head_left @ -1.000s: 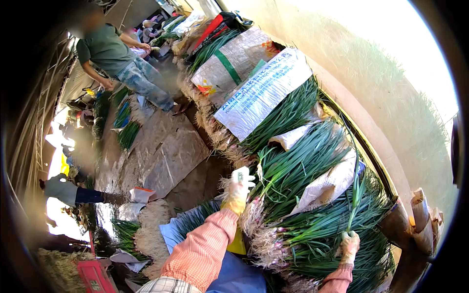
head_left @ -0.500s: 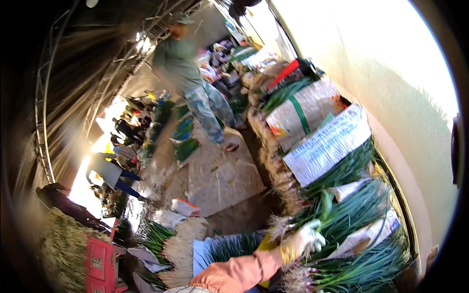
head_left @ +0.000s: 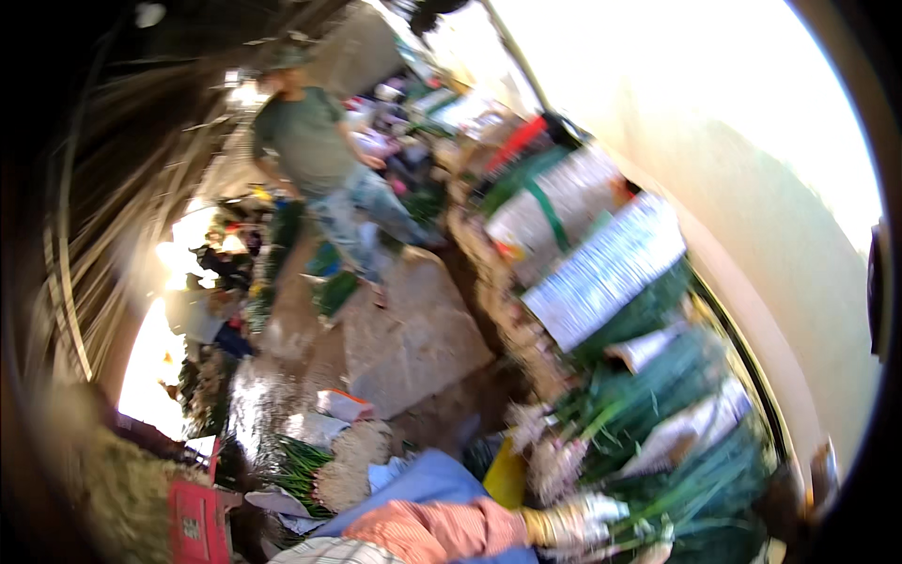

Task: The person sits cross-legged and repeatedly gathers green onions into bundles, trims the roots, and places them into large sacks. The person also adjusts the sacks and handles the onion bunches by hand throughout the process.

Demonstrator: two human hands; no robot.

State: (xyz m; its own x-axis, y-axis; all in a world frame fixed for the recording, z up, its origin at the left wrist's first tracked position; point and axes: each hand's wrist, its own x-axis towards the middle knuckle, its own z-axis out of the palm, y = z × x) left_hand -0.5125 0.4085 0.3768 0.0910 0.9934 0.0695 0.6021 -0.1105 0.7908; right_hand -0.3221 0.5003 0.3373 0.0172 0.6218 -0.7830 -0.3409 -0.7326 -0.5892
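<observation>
Green-onion bundles (head_left: 658, 414), one gloved hand (head_left: 573, 522)

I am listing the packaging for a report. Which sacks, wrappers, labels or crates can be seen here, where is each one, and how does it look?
White printed sack: lies on the green onion bundles at right, rectangular, covered in fine dark print.
White sack with green band: farther back along the wall, bulky.
Red crate: lower left on the ground, boxy, with a pale label.
Pale wrappers: tucked between the onion bundles near the gloved left hand.
</observation>
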